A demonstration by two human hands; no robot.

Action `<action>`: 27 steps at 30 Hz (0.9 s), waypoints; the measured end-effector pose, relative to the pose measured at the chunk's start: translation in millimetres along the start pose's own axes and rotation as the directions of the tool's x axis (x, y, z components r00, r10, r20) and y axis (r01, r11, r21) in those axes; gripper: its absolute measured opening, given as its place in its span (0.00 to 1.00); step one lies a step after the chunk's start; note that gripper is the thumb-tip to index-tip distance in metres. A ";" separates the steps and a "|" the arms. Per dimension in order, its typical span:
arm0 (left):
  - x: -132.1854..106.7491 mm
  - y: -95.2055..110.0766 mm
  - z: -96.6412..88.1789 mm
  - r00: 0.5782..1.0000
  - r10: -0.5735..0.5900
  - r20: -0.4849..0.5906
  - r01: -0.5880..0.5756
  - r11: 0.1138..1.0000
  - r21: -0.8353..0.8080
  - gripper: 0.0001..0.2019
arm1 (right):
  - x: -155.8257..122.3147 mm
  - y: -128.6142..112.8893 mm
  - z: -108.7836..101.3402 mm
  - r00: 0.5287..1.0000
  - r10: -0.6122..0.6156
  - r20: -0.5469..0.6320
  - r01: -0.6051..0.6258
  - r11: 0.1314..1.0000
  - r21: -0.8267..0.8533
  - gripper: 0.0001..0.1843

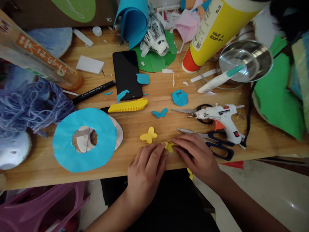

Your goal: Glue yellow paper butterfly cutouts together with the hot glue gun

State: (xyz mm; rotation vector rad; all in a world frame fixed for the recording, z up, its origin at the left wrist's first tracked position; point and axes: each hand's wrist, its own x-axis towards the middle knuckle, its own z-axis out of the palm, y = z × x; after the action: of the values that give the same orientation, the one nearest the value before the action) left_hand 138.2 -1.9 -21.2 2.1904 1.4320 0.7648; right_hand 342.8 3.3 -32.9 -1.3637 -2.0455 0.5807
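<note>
My left hand (147, 167) and right hand (196, 155) each pinch one yellow paper piece (169, 147) at the tabletop (135, 125) edge; a yellow butterfly cutout (149, 134) lies just beside it.

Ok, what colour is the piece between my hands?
The piece is yellow; the head view shows it.

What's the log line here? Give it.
left hand: fingertips on yellow paper piece | right hand: fingertips on same piece | nearby: yellow butterfly, scissors

Left hand (146, 171), right hand (196, 158) pressing yellow paper piece (169, 147), yellow butterfly cutout (149, 135) beside
</note>
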 end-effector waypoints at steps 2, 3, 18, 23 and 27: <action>0.1 0.7 0.7 1.000 -0.011 0.003 0.011 1.000 -0.002 0.17 | -0.4 0.2 -0.1 1.000 0.000 0.003 0.000 1.000 0.011 0.21; -0.1 1.0 1.2 1.000 -0.017 0.005 0.017 1.000 0.004 0.18 | -0.5 0.2 -0.2 1.000 -0.002 0.005 0.002 1.000 0.015 0.21; -0.8 3.0 0.9 0.996 -0.058 0.062 0.062 0.996 -0.068 0.15 | -4.5 0.0 0.7 1.000 -0.009 -0.019 0.009 1.000 0.002 0.21; -2.7 3.3 -2.9 0.976 -0.178 0.127 0.201 0.960 -0.194 0.17 | -3.7 -5.7 -6.6 0.995 0.086 -0.053 -0.084 0.996 0.035 0.17; 1.8 5.3 -13.5 0.896 -0.348 0.277 0.435 0.816 -0.380 0.16 | 3.9 -15.2 -13.6 0.989 0.142 -0.048 -0.137 0.985 0.101 0.14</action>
State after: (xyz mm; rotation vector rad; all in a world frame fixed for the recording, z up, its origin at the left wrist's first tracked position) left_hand 133.8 -1.8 -7.2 1.5150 1.3888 0.6226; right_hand 341.1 1.6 -12.3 -1.4565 -1.8635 0.6865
